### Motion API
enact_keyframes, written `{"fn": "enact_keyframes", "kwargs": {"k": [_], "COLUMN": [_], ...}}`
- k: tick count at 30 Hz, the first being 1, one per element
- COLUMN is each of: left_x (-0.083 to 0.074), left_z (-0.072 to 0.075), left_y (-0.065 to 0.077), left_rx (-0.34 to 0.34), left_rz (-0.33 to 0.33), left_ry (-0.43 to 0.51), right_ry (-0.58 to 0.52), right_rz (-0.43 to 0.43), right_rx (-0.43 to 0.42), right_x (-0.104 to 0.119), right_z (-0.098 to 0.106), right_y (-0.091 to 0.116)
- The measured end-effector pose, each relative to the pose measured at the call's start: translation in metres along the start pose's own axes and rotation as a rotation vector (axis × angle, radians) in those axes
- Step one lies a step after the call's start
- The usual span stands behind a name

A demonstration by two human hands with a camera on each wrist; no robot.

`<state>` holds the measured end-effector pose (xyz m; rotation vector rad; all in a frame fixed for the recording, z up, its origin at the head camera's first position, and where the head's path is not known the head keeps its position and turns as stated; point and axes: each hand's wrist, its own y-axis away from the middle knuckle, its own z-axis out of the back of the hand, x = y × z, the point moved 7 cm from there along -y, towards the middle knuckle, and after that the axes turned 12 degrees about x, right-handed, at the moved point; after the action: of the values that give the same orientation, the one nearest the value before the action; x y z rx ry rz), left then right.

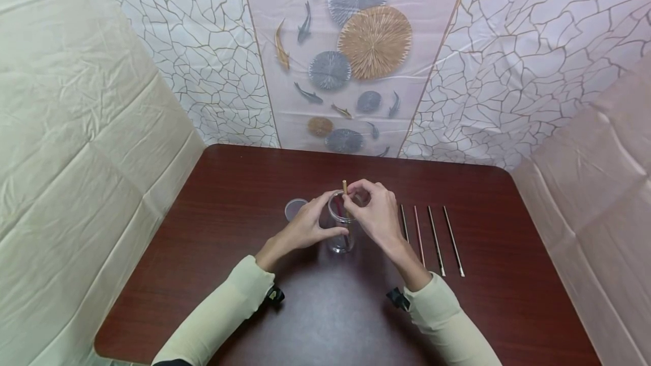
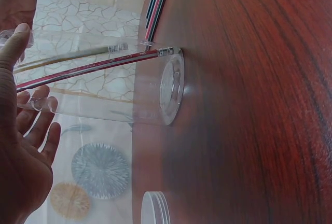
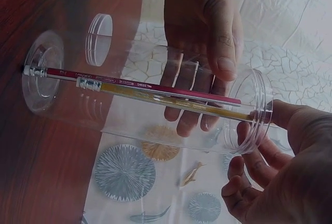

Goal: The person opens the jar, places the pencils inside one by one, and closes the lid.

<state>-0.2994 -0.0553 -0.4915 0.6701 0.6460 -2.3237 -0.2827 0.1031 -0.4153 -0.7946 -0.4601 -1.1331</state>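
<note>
A tall clear plastic jar [image 1: 341, 246] stands upright on the table with its mouth uncovered. My left hand [image 1: 305, 227] holds it near the top, thumb on one side and fingers on the other. With thumb and fingertips, my right hand [image 1: 378, 213] pinches a yellow pencil [image 3: 166, 101] at the jar's mouth. Most of that pencil is inside, eraser end down, and its eraser hangs above the jar's base. Beside it, a red pencil [image 3: 140, 85] leans in the jar, its eraser end at the base.
Right of the jar, several pencils [image 1: 436, 242] lie side by side on the dark reddish-brown table [image 1: 508, 298], partly hidden by my right arm. A round clear lid [image 1: 295, 209] lies left of the jar, behind my left hand. Cloth-covered walls surround the table's back and sides.
</note>
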Motion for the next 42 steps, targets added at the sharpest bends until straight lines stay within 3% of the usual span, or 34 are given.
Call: {"fn": "enact_keyframes", "kwargs": {"k": [17, 25, 36, 42], "left_x": [0.0, 0.001, 0.001, 0.001], "left_z": [0.0, 0.0, 0.0, 0.0], "left_y": [0.0, 0.0, 0.0, 0.0], "left_rx": [0.002, -0.008, 0.0, -0.004], "left_rz": [0.001, -0.001, 0.001, -0.007], "left_ry": [0.0, -0.003, 0.008, 0.012], "right_ry": [0.024, 0.122, 0.291, 0.318], "right_rz": [0.002, 0.005, -0.022, -0.03], "right_rx": [0.043, 0.092, 0.238, 0.249], "right_x": [0.002, 0.007, 0.02, 0.021], "right_z": [0.001, 0.003, 0.0, -0.003], "right_y": [-0.001, -0.002, -0.006, -0.006]}}
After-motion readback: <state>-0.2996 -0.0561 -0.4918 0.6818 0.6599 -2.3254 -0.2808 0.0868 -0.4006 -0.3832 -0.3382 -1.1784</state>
